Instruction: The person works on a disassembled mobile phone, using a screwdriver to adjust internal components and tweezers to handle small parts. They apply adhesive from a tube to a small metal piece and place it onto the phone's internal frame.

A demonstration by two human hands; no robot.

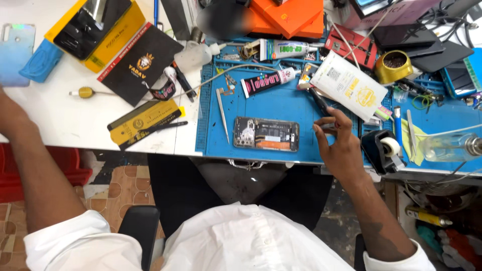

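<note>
Head view, right hand: the right hand (341, 145) sits at the right edge of the blue rubber work mat (281, 108). Its fingers (335, 119) are pinched shut on a thin black tool with a dark handle (318, 102).
Head view, tool: it points up and left from the hand, over the mat. It looks light and stiff. The handle end is the safe place to hold it.
Head view, phone: the opened phone with its back cover off (266, 134) lies flat on the mat, just left of the right hand, not touching it. Small parts show inside it. It looks easy to break, so I think the outer edges are the best place to hold it.
Head view, left hand: the left hand (9, 108) is far off at the left edge of the white tabletop (60, 115). Only a part of it shows, so I cannot tell if its fingers are open or closed.
Head view, near things: silver metal tweezers (222, 114) lie left of the phone. A black and white glue tube (268, 82) lies above it. A white and yellow flat packet (350, 85) lies up and right. A black tape holder with a white roll (382, 150) stands right of the hand.
</note>
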